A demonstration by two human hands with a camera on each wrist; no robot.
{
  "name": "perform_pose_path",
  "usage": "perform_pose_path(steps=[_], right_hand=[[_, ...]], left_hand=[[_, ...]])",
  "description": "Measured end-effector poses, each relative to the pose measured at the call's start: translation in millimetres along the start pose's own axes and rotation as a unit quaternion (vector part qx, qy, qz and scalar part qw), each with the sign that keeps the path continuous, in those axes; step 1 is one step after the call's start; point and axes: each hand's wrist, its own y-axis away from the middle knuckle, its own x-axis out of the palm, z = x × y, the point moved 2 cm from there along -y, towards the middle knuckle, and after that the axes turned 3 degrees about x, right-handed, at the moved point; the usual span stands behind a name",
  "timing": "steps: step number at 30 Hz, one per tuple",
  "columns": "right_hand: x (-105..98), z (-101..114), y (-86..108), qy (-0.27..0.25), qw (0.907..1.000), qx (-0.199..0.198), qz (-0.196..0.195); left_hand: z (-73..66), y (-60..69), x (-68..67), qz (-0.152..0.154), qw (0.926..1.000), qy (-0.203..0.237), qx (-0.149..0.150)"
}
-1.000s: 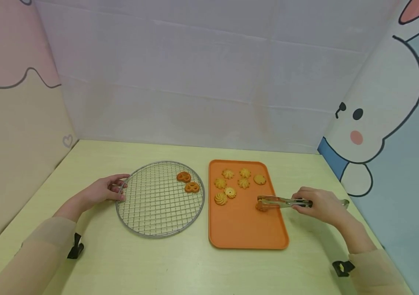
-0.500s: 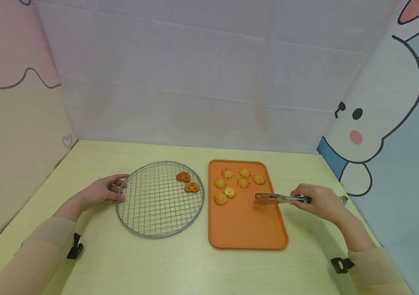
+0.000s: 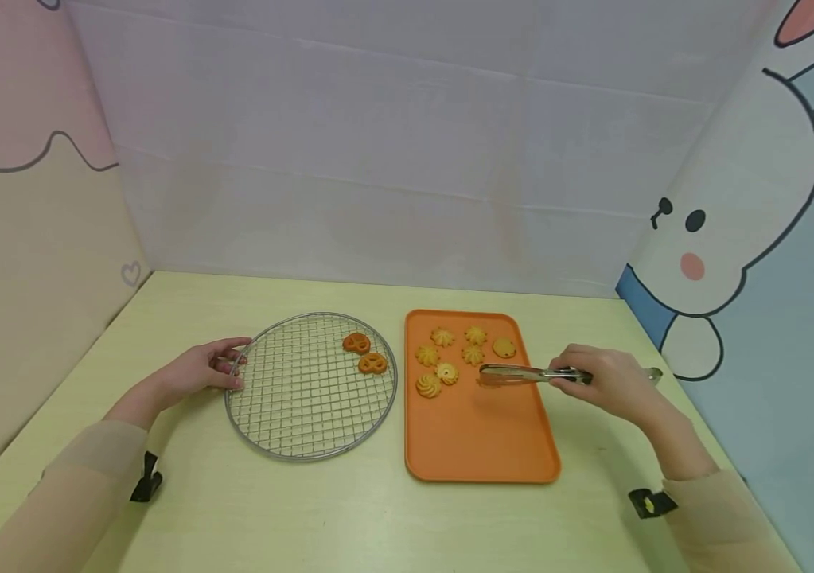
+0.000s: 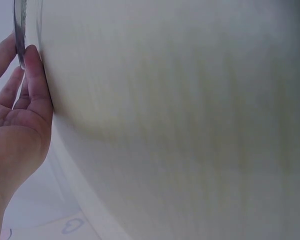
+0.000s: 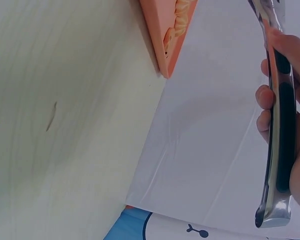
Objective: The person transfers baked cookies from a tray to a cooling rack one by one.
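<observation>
In the head view my left hand [image 3: 195,376] pinches the left rim of a round wire rack [image 3: 306,422]; the left wrist view shows this hand [image 4: 20,115] with the metal rim [image 4: 19,35] between thumb and fingers. Two brown pretzel-shaped pieces, one [image 3: 356,343] above the other [image 3: 373,364], lie at the rack's right side. My right hand [image 3: 610,383] grips metal tongs [image 3: 535,374], whose dark handle pads [image 5: 286,135] show in the right wrist view. Beneath the tongs' tips, over the orange tray [image 3: 481,454], a brown piece is mostly hidden.
Several pale yellow cookies, among them a swirled one [image 3: 428,386] and a round one [image 3: 504,348], lie on the tray's upper part. A pale wall [image 3: 378,159] stands behind the table [image 3: 349,517], with printed panels at both sides.
My right hand and the tongs have moved left and slightly up in the head view, and the brown piece at the tips has moved with them. My left hand and the rack have stayed put.
</observation>
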Motion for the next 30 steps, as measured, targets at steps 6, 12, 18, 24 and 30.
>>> perform_pose_path(steps=[6,12,18,24,30], right_hand=[[-1.2,9.0,-12.6,0.0,1.0,0.005,-0.002],[-2.6,21.1,-23.6,0.007,0.9997,0.0,-0.025],[-3.6,35.8,-36.9,0.006,0.9991,-0.008,-0.04],[-2.5,49.9,-50.3,0.0,0.9988,-0.012,-0.047],[4.8,67.8,-60.4,-0.025,0.9986,-0.019,-0.044]], left_hand=[[-1.3,0.1,0.1,-0.001,1.0,-0.001,-0.002],[-0.2,-0.4,0.3,-0.001,1.0,0.001,0.003],[0.9,-0.1,0.2,-0.002,1.0,0.003,0.001],[0.5,0.0,0.2,-0.003,1.0,0.0,-0.001],[-1.7,0.6,0.7,-0.004,1.0,0.0,0.001]])
